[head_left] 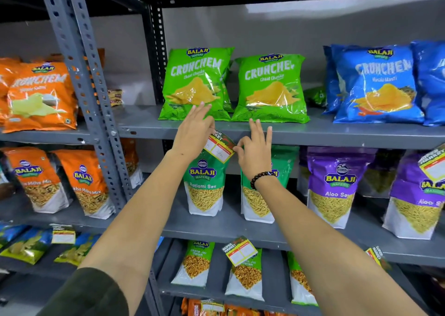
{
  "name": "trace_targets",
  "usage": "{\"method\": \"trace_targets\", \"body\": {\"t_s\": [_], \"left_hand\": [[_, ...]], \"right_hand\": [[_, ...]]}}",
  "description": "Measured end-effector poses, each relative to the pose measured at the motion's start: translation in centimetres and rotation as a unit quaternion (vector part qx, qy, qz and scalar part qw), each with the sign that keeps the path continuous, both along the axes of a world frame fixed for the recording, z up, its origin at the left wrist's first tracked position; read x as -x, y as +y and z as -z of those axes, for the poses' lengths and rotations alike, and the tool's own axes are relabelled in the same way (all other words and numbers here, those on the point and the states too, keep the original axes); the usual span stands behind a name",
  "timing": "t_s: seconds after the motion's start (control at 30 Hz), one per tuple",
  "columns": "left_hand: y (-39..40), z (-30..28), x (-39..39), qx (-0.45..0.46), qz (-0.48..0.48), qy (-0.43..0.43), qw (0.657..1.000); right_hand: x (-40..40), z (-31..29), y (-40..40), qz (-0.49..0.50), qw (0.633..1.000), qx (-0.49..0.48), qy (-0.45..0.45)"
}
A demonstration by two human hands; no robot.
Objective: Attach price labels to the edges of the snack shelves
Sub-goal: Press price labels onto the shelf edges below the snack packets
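A price label (218, 147), yellow-edged with white boxes and a dark "SUPER MARKET" header, hangs tilted at the front edge of the upper grey shelf (325, 136). My left hand (193, 132) lies over the label's upper left end against the shelf edge, fingers stretched toward a green Crunchem bag (196, 84). My right hand (255, 150) pinches the label's lower right corner with thumb and forefinger, the other fingers spread upward. A beaded bracelet sits on the right wrist.
Green (271, 89), blue (378, 84) and orange (39, 96) snack bags stand on the upper shelf. Sev pouches (204, 185) fill the shelf below. Other labels hang at the right (433, 164), lower middle (239, 250) and lower left (63, 234). A perforated grey post (84, 79) divides the racks.
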State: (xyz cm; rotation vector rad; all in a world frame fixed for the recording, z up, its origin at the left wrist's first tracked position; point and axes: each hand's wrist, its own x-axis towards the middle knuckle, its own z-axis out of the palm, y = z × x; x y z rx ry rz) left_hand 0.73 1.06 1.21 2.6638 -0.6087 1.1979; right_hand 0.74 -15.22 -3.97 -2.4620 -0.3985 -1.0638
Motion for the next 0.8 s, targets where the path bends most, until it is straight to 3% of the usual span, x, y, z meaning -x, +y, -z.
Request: {"method": "trace_targets", "body": {"t_s": [0.13, 0.43, 0.8], "left_hand": [[0.5, 0.6, 0.4, -0.001, 0.03, 0.013, 0.999], [0.4, 2.4, 0.3, 0.124, 0.073, 0.111, 0.983], [-1.2, 1.3, -0.4, 0.174, -0.014, 0.09, 0.981]], "right_hand": [[0.4, -0.4, -0.1, -0.017, 1.0, 0.002, 0.008], [0.6, -3.1, -2.3, -0.075, 0.996, 0.0, 0.052], [-0.1, -4.7, -2.4, -0.066, 0.991, -0.091, 0.066]]}}
